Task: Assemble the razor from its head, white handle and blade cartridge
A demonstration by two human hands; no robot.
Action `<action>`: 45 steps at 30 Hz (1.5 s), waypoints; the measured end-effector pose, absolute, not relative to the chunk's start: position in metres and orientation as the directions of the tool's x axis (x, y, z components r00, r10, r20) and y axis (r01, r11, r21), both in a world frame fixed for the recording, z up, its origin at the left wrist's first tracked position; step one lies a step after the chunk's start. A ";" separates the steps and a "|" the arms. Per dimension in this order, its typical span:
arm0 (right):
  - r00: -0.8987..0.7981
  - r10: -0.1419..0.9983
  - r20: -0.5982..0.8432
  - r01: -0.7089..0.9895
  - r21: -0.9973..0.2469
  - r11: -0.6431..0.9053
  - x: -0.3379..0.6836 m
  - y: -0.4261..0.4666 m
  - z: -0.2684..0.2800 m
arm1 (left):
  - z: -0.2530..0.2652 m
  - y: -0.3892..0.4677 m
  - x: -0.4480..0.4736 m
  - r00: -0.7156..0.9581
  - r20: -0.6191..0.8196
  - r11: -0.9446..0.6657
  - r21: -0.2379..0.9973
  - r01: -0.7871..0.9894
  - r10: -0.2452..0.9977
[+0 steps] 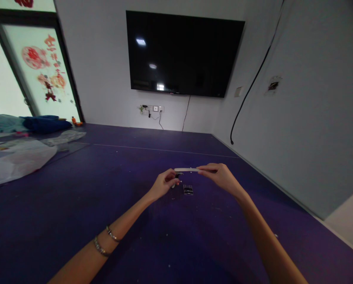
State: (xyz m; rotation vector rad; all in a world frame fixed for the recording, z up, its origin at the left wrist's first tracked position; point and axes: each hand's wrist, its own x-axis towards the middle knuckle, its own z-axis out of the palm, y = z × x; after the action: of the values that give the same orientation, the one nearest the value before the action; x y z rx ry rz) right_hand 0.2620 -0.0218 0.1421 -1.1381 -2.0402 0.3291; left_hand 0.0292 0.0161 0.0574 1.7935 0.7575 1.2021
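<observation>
A thin white strip-like piece (186, 170) is held level above the purple surface (129, 221), seen almost edge-on, so its exact kind cannot be made out. At its right end, my right hand (220, 174) pinches it between thumb and fingers. My left hand (164, 184) is closed at the other end, its fingertips around the strip's left tip. Something small and dark shows beside those left fingertips, too small to name. Just below the strip, a small dark rectangular part with clear edges (188, 190) lies on the surface.
A large television (185, 53) hangs on the far wall above a socket panel (155, 109). From the right wall a black cable (251, 85) dangles. White plastic sheeting (22, 161) and blue cloth (46, 124) lie at left, near a glass door (40, 71).
</observation>
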 end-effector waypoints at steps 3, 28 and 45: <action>-0.304 0.811 0.500 0.641 -0.523 0.562 0.262 -0.023 0.143 | 0.055 0.016 0.030 0.362 0.422 -0.469 0.882 0.048 0.831; -0.277 0.841 0.465 0.532 -0.654 0.537 0.266 -0.014 0.136 | 0.067 0.007 0.031 0.347 0.437 -0.461 0.887 -0.015 0.830; -0.293 0.847 0.443 0.492 -0.690 0.531 0.270 -0.008 0.131 | 0.067 0.007 0.032 0.354 0.445 -0.452 0.890 -0.068 0.823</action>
State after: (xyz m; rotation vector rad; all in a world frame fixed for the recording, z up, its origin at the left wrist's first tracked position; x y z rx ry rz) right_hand 0.2703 -0.0085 0.1315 -1.0902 -1.9514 0.5488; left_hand 0.0319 0.0065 0.0666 1.7109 0.6763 1.2342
